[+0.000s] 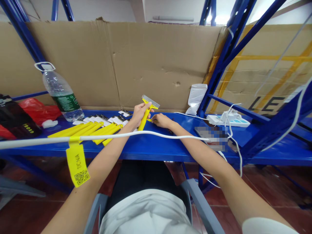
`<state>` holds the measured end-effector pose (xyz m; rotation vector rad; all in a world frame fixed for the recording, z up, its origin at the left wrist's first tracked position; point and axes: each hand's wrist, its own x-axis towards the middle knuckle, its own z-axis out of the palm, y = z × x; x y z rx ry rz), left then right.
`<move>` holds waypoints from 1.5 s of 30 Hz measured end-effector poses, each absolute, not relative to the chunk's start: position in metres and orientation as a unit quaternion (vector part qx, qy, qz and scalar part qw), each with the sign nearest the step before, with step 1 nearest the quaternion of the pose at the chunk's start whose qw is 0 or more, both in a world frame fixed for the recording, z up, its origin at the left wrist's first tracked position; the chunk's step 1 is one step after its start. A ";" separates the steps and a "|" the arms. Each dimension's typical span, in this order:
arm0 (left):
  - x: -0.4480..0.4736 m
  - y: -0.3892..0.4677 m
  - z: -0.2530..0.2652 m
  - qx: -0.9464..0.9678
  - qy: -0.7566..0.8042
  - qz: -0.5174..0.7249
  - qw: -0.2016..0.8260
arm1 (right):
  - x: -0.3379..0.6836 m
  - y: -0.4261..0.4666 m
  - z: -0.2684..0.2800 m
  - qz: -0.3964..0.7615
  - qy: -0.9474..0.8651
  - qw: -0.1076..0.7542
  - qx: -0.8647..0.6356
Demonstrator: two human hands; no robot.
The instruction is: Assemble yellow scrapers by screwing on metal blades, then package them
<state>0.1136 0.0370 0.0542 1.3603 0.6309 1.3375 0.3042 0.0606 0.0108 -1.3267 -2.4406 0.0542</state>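
My left hand (pixel 139 113) is closed around a yellow scraper (pixel 144 120) with a wide metal blade. Its blade end points up and away from me, and the handle slants down towards the table edge. Close beside it on the right, my right hand (pixel 162 121) has its fingers pinched together at a small yellow piece (pixel 149 120); its exact kind is too small to tell. Left of my left hand, several more yellow scrapers (pixel 89 130) lie in a row on the blue table (pixel 161 146), with black and white card packaging (pixel 103 119) at their far ends.
A large water bottle (pixel 64 97), a red plastic bag (pixel 40 109) and a black bag (pixel 18 120) stand at the left. A white cable (pixel 136 133) with a yellow tag (pixel 77 165) crosses in front. At right are a power strip (pixel 234 121) and a blurred flat object (pixel 212 138). Cardboard (pixel 156 65) backs the table.
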 end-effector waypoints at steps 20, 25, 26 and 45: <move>0.115 0.038 0.053 0.578 0.271 0.563 0.525 | 0.298 0.055 0.014 0.014 -0.870 0.159 -0.466; 0.116 0.039 0.054 0.579 0.276 0.561 0.523 | 0.299 0.061 0.013 0.024 -0.866 0.202 -0.456; 0.117 0.039 0.054 0.579 0.277 0.561 0.523 | 0.300 0.063 0.012 0.025 -0.863 0.217 -0.455; 0.122 0.022 0.067 0.553 0.245 0.594 0.530 | 0.318 0.053 0.054 -0.041 -0.685 0.643 -0.339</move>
